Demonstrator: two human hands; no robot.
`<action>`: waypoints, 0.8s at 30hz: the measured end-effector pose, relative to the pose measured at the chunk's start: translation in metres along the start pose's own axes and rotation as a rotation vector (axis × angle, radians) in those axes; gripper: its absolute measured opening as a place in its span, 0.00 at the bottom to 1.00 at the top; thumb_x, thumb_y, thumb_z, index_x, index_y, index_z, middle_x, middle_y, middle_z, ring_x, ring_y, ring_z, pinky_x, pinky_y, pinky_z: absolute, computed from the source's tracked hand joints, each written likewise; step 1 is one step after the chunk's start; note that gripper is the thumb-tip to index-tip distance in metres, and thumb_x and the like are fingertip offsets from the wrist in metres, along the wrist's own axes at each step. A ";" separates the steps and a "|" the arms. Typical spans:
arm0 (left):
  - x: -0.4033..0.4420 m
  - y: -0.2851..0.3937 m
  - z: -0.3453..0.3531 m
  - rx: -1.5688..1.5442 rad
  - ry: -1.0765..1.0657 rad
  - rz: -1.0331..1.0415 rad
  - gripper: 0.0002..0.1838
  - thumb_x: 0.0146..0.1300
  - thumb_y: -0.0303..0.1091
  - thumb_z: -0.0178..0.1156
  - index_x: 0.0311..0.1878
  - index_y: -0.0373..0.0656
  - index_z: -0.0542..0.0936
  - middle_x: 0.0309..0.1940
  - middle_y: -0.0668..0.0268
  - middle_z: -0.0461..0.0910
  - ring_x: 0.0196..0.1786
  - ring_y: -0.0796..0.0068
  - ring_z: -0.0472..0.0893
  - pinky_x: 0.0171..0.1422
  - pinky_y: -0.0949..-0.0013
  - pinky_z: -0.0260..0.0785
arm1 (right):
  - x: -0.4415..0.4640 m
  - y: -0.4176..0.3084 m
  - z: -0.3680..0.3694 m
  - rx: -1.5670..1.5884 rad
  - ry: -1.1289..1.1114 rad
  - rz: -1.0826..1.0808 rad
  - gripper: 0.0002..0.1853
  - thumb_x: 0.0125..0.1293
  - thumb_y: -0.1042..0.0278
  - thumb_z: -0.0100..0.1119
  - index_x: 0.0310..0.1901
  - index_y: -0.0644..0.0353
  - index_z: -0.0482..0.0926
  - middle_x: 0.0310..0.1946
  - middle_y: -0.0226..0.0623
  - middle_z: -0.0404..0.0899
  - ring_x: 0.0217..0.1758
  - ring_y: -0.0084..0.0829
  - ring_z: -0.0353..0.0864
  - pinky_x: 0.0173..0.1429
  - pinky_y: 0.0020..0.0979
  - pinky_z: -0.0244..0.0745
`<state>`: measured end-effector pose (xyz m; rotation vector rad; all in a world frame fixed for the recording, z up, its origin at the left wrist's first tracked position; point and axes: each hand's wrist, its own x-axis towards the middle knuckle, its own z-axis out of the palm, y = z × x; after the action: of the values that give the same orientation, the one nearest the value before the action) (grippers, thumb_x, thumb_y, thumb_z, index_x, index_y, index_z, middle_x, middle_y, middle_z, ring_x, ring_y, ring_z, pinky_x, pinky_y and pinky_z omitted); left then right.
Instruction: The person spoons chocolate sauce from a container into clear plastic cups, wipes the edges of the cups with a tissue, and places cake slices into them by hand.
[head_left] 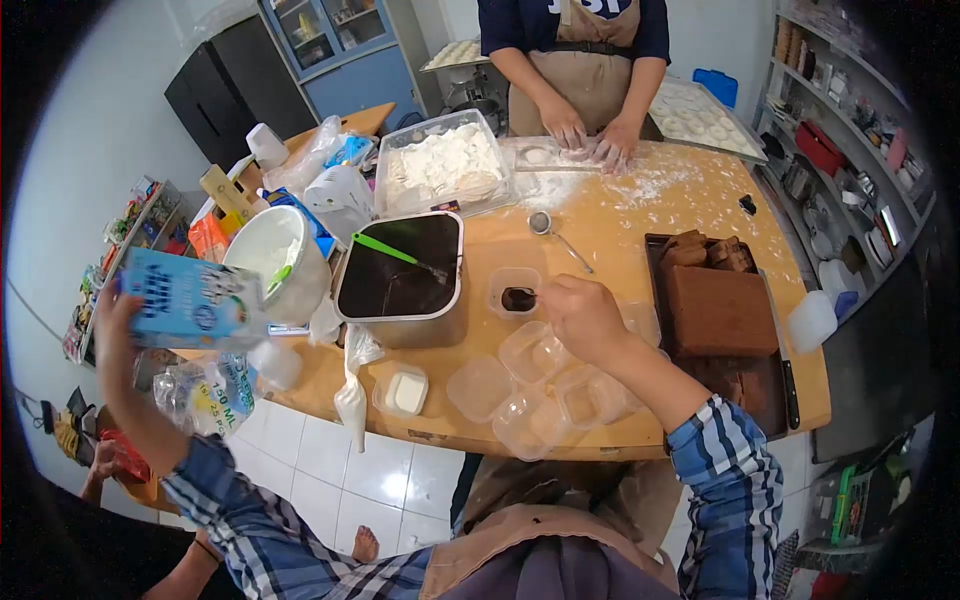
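My left hand [116,312] is wrapped round the near end of a blue and white carton [195,300], lifted at the far left and slightly blurred. At the middle of the table, the fingers of my right hand [580,315] are pinched together at the edge of a small clear plastic tub [498,292] with dark brown contents; what they grip is mostly hidden. Beside it, a large tub of dark chocolate-coloured mixture [385,275] has a green-handled brush [390,248] across it. Several clear plastic containers [530,420] lie in front of my right forearm.
A chocolate cake block [722,310] sits on a dark tray at right, a knife [791,395] along its edge. A small strainer [541,224], flour tub [445,165], white bucket [300,300] and piping bag [350,400] stand around. Opposite, another person's hands [610,140] work dough.
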<state>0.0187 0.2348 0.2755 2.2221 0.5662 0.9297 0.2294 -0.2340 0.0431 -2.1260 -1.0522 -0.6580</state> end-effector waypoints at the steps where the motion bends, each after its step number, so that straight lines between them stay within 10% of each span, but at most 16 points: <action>1: -0.004 0.014 -0.020 0.028 0.035 -0.037 0.32 0.50 0.42 0.54 0.58 0.37 0.65 0.39 0.62 0.73 0.39 0.75 0.71 0.42 0.72 0.65 | 0.000 0.000 0.000 0.002 -0.008 0.007 0.01 0.48 0.77 0.51 0.24 0.62 0.73 0.21 0.40 0.71 0.26 0.42 0.76 0.28 0.38 0.72; 14: 0.122 -0.194 -0.108 0.894 0.602 -0.104 0.38 0.48 0.51 0.62 0.51 0.26 0.64 0.46 0.38 0.72 0.53 0.40 0.71 0.56 0.53 0.63 | -0.001 0.002 0.000 0.013 -0.013 0.008 0.03 0.53 0.76 0.56 0.30 0.64 0.77 0.22 0.42 0.73 0.24 0.42 0.75 0.27 0.36 0.71; 24: 0.095 -0.303 -0.043 0.793 0.440 -0.298 0.39 0.55 0.43 0.60 0.62 0.28 0.55 0.52 0.38 0.68 0.55 0.44 0.70 0.56 0.53 0.64 | 0.003 0.006 0.002 -0.052 -0.052 0.020 0.02 0.53 0.75 0.56 0.28 0.63 0.76 0.23 0.41 0.74 0.25 0.41 0.75 0.28 0.36 0.72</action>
<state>0.0081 0.5188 0.1267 2.4703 1.6593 1.1694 0.2364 -0.2335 0.0420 -2.2062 -1.0509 -0.6308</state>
